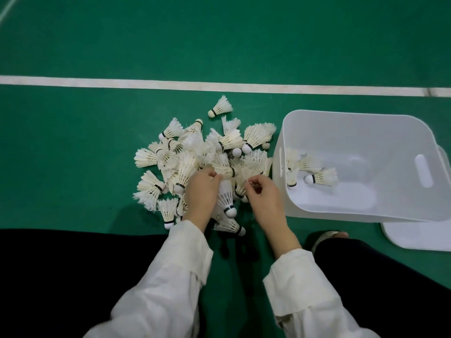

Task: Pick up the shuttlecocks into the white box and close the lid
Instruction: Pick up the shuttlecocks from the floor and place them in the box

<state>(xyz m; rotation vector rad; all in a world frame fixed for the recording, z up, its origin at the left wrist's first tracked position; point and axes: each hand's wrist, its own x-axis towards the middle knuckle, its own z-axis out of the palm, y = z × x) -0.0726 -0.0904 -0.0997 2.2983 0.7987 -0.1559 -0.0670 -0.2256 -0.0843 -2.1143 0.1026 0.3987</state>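
A heap of several white feather shuttlecocks (195, 157) lies on the green court floor, with one stray shuttlecock (220, 107) just beyond it. The open white box (402, 132) stands right of the heap and holds a few shuttlecocks (322, 178) at its left side. Its white lid (415, 236) lies flat on the floor, partly under the box at the right. My left hand (201, 191) is over the heap, fingers pinched on a shuttlecock (225, 197) that points cork-down toward me. My right hand (264, 191) pinches the feathers of another shuttlecock at the heap's near right.
A white court line (146, 82) runs across the floor beyond the heap. My dark trouser legs fill the near left and right, and a shoe (325, 236) shows beside the lid. Green floor lies open to the left and beyond the line.
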